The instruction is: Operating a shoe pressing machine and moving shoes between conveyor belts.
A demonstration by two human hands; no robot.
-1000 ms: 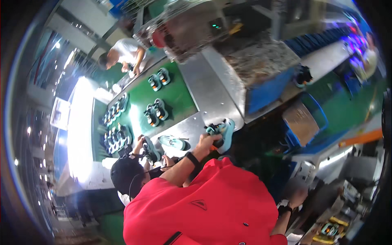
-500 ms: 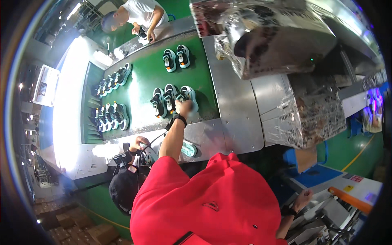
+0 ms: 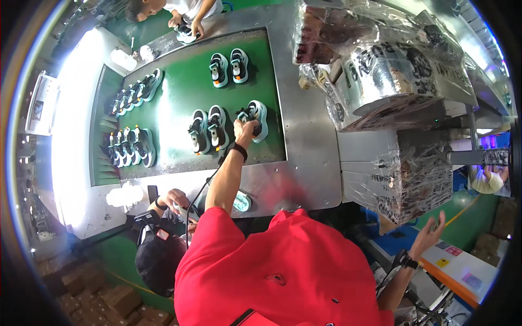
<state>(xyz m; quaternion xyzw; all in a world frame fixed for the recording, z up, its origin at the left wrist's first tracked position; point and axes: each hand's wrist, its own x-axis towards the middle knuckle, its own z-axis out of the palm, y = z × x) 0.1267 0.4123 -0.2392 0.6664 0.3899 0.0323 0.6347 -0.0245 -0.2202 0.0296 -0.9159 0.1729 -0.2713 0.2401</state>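
My left hand (image 3: 245, 130), a black band on its wrist, is closed on a black, white and pale teal sneaker (image 3: 260, 118) at the near right of the green belt (image 3: 174, 89). Two matching sneakers (image 3: 209, 130) stand just left of it. Beyond them is another pair of sneakers (image 3: 229, 68). Out to the right, past the steel tabletop (image 3: 314, 146), my right hand (image 3: 429, 234) is raised with its fingers apart and nothing in it. A pale teal shoe-sole shape (image 3: 242, 202) lies on the table's near edge by my left forearm.
Two rows of sneakers (image 3: 128, 146) line the belt's left end. Plastic-wrapped machine housings (image 3: 399, 76) stand at the right. A co-worker in a black cap (image 3: 157, 261) works close at my left; another in white (image 3: 198, 11) handles a shoe across the belt. A cable runs beside my left arm.
The sneaker in my left hand has shifted right, away from the two beside it. My right hand has risen and stretched outward. The whole view has turned slightly.
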